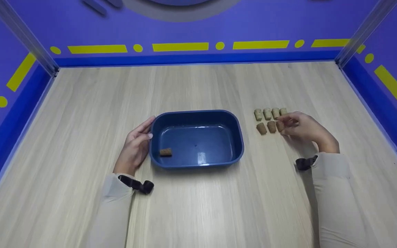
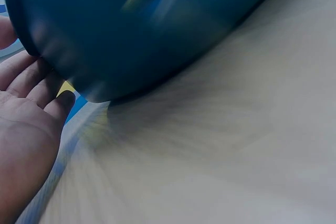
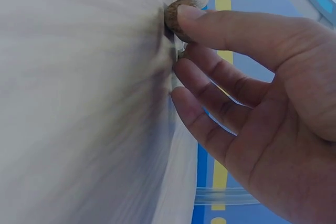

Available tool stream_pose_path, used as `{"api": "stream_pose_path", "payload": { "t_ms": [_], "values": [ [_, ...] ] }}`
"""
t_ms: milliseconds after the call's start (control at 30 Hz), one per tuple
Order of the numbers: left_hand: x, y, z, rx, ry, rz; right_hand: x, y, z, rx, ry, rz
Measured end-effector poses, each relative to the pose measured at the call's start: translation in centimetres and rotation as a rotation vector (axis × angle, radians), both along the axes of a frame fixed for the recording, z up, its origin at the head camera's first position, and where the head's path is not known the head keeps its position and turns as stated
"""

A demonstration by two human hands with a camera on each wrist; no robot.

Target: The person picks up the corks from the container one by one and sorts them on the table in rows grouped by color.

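My left hand (image 1: 134, 148) rests against the left end of a dark blue plastic bin (image 1: 195, 166), its thumb at the rim and fingers along the outer wall. In the left wrist view the fingers lie fairly straight against the bin (image 2: 131, 35). A brown cork (image 1: 165, 152) lies on its side inside, near the left wall. My right hand (image 1: 303, 127) pinches another brown cork (image 1: 280, 126) at the end of the front row, the thumb pressing it in the right wrist view (image 3: 178, 19). Two brown corks (image 1: 261, 128) lie beside it.
Several pale corks (image 1: 267, 114) form a row just behind the brown ones, the rightmost close to my right fingers. The wooden table (image 1: 198, 206) is bounded by purple-blue panels (image 1: 198, 32) at the back and both sides.
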State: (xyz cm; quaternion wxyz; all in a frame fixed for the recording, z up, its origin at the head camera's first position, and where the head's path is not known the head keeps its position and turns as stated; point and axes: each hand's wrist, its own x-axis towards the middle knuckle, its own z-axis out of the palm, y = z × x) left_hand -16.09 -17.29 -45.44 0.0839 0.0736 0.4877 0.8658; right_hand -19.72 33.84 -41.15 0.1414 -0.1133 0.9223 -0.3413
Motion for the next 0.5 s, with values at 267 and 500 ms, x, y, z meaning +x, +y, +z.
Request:
{"api": "stream_pose_path", "payload": {
  "t_ms": [267,500],
  "values": [
    [-0.04,0.06,-0.06,0.004,0.0,0.002,0.0,0.09,0.28,-0.013,-0.021,0.003],
    [-0.05,-0.03,-0.09,-0.031,0.005,0.007,0.06,0.06,0.72,0.018,-0.044,-0.016]
  ]
}}
